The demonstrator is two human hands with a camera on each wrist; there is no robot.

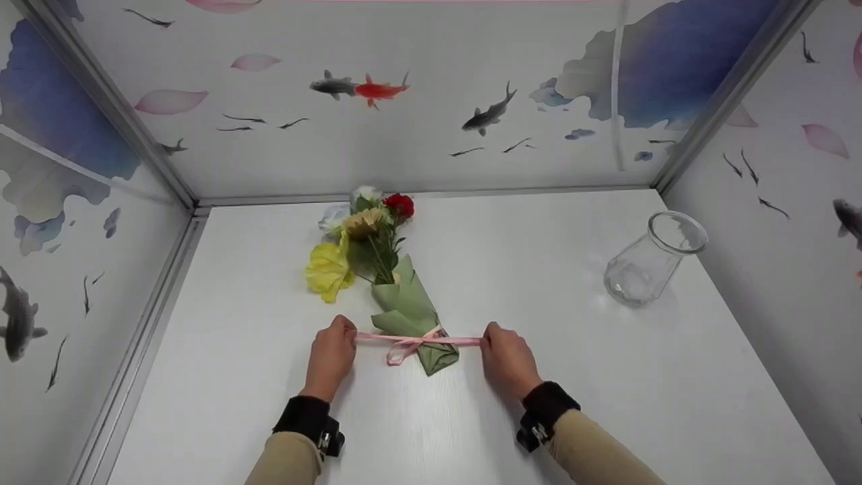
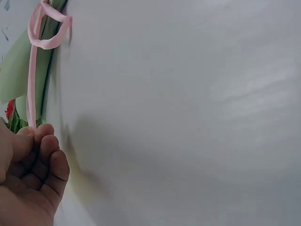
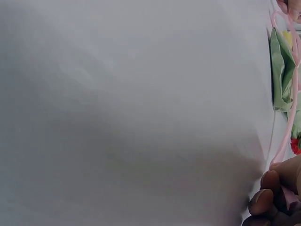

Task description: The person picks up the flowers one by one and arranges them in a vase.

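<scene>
A bouquet lies on the white table, its stems wrapped in green paper point(image 1: 407, 306). Yellow, cream, white and red flowers point(image 1: 363, 225) fan out at its far end. Round the lower wrap runs a pink ribbon point(image 1: 454, 341), crossed at the middle with a loop hanging on the near left side. My left hand point(image 1: 331, 356) pinches the ribbon's left part between thumb and forefinger, also seen in the left wrist view with the ribbon point(image 2: 31, 84) stretched straight. On the other side, my right hand point(image 1: 510, 360) pinches the ribbon's right end, and the strand between both hands is taut.
A clear glass vase point(image 1: 643, 263) stands at the right of the table point(image 1: 532, 269). Walls printed with fish and petals point(image 1: 431, 155) enclose the table at the back, left and right.
</scene>
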